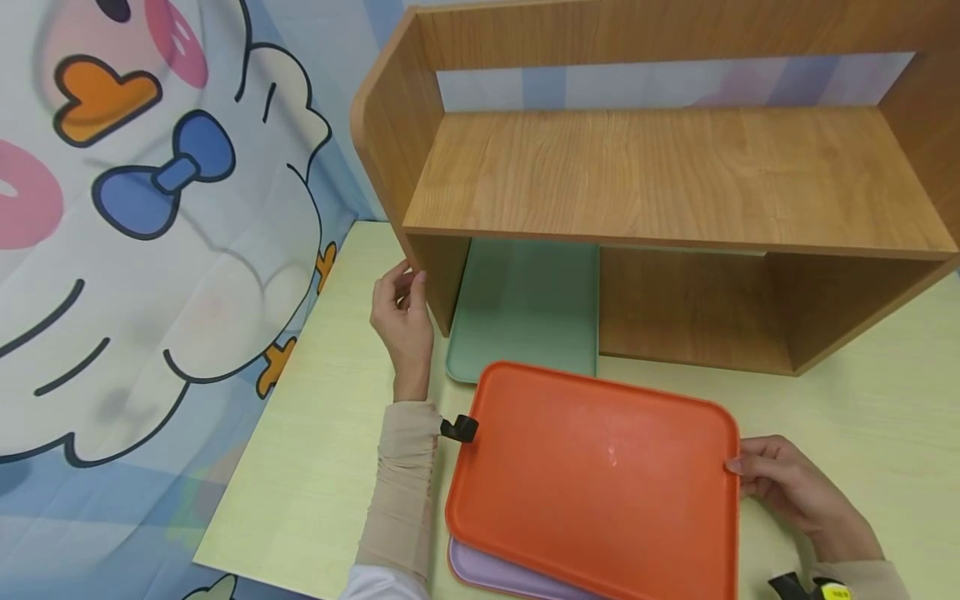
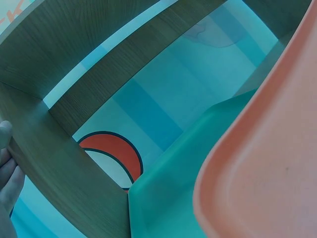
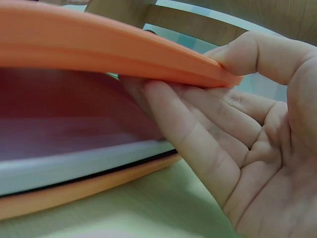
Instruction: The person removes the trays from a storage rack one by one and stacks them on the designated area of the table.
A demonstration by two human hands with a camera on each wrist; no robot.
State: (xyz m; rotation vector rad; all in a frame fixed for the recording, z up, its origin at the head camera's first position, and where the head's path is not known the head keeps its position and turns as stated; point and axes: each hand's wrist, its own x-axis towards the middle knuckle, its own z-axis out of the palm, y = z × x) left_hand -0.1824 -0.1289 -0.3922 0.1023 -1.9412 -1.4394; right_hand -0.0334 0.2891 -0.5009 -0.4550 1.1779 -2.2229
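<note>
My right hand [image 1: 798, 492] pinches the right edge of an orange tray [image 1: 600, 475], thumb on top and fingers [image 3: 183, 119] underneath. The tray is raised and tilted above a purple tray [image 1: 517, 575], which it mostly covers. With curled fingers, my left hand [image 1: 405, 321] grips the front edge of the left side panel of a wooden shelf [image 1: 675, 175]. Only part of that hand [image 2: 7, 178] shows in the left wrist view. In the shelf's lower left space lies a green tray [image 1: 525, 308], its front end sticking out past the shelf.
The shelf stands on a pale yellow-green table [image 1: 277, 492], against a cloth backdrop [image 1: 247, 250] with a cartoon bird. In the right wrist view, an orange rim [image 3: 89, 183] shows below the purple tray. Black straps [image 1: 459, 428] are on both wrists.
</note>
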